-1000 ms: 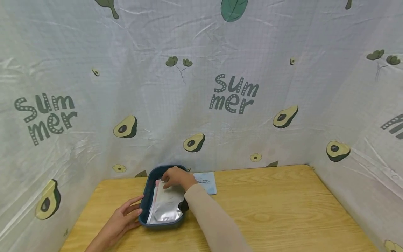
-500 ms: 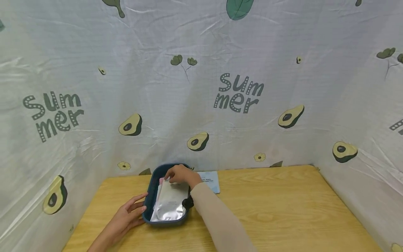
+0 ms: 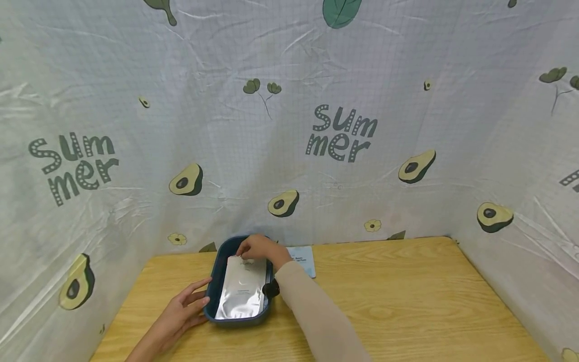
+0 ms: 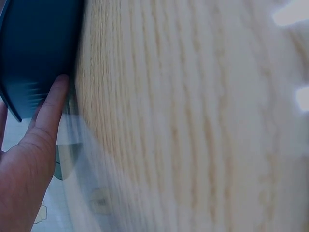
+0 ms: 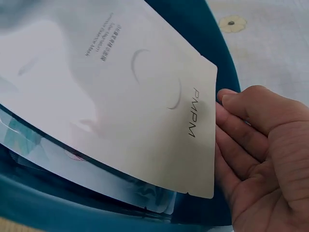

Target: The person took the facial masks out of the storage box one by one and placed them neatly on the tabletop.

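By the table's (image 3: pixel 384 296) far edge, the tub's (image 3: pixel 237 323) sachets (image 3: pixel 240 289) now fan less leftward, looking tidier; left hand (image 3: pixel 180 307) touches, fingers extended; right hand's (image 3: pixel 263 249) grip unclear.

The head view looks forward and down over the table (image 3: pixel 389 291) from well back, facing the printed curtain (image 3: pixel 226 141). The left wrist view sits close to the tabletop (the wood grain runs nearly upright in it), with the box (image 4: pixel 38 53) at its upper left. The right wrist view looks into that box from very near. It shares the packet (image 5: pixel 140 111) with the head view; all three show the box.
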Demonstrator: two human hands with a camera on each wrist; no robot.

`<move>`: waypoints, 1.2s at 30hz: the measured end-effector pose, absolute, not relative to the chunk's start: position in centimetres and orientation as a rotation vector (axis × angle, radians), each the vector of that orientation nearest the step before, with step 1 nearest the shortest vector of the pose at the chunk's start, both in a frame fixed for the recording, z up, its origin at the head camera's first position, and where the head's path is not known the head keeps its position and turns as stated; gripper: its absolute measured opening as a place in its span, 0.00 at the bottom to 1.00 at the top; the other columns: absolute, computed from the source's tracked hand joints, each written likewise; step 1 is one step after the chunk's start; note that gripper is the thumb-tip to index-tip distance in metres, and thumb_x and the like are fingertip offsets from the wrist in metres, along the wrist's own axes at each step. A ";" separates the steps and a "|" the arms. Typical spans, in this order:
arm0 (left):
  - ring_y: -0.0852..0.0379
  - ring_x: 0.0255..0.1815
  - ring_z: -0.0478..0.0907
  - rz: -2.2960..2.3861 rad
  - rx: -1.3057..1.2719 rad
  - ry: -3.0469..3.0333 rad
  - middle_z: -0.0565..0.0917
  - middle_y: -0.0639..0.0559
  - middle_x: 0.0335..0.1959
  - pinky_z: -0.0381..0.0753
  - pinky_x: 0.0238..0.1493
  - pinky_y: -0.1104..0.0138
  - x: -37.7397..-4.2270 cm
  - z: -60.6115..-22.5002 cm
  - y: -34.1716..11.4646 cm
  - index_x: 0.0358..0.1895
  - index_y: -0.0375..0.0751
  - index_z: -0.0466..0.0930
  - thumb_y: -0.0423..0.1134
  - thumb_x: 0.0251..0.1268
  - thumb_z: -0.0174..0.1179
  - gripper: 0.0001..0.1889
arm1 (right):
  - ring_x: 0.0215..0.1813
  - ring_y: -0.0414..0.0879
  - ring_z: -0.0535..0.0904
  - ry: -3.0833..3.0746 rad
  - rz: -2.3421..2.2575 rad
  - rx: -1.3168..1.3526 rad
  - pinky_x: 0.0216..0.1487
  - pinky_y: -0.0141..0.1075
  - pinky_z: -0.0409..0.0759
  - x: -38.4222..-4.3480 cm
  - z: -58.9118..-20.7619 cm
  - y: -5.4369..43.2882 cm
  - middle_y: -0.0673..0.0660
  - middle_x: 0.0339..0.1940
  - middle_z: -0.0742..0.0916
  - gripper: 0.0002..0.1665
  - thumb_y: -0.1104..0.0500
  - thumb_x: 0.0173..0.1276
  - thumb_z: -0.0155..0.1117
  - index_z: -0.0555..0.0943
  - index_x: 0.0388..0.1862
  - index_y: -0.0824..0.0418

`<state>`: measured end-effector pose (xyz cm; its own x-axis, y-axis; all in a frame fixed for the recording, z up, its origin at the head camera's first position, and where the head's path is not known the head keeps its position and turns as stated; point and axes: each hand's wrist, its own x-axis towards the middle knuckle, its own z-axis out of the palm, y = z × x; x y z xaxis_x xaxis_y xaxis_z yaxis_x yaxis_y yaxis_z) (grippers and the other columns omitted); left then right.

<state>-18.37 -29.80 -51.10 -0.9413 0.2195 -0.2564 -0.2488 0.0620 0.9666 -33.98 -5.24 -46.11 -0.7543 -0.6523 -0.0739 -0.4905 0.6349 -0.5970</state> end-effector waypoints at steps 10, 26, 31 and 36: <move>0.46 0.61 0.78 1.938 -0.052 2.021 0.61 0.26 0.73 0.82 0.59 0.49 -18.4 -50.9 -29.9 0.81 0.43 0.53 0.43 0.76 0.60 0.37 | 0.50 0.37 0.82 2.445 -0.869 -1.050 0.51 0.27 0.79 -34.2 -45.2 -4.4 0.50 0.51 0.89 0.13 0.62 0.72 0.66 0.89 0.53 0.55; 0.48 0.62 0.77 1.947 0.033 1.984 0.63 0.29 0.72 0.81 0.61 0.50 -18.0 -50.5 -30.1 0.82 0.42 0.50 0.43 0.79 0.56 0.36 | 0.51 0.40 0.74 2.104 -1.146 -0.926 0.46 0.31 0.77 -33.7 -45.0 -2.4 0.51 0.63 0.82 0.25 0.75 0.65 0.65 0.87 0.58 0.55; 0.47 0.62 0.78 1.928 0.002 2.012 0.64 0.28 0.72 0.81 0.60 0.50 -18.1 -50.6 -30.1 0.81 0.42 0.52 0.43 0.77 0.58 0.36 | 0.47 0.40 0.76 2.215 -1.236 -0.876 0.43 0.30 0.78 -32.9 -45.4 -2.2 0.51 0.57 0.85 0.20 0.75 0.66 0.64 0.89 0.50 0.57; 0.47 0.62 0.77 1.926 -0.032 2.023 0.64 0.28 0.73 0.81 0.60 0.49 -18.1 -50.7 -29.8 0.81 0.43 0.53 0.44 0.76 0.59 0.37 | 0.45 0.40 0.77 2.229 -1.404 -0.785 0.41 0.32 0.78 -32.4 -46.2 -2.3 0.52 0.55 0.87 0.17 0.71 0.68 0.65 0.90 0.48 0.55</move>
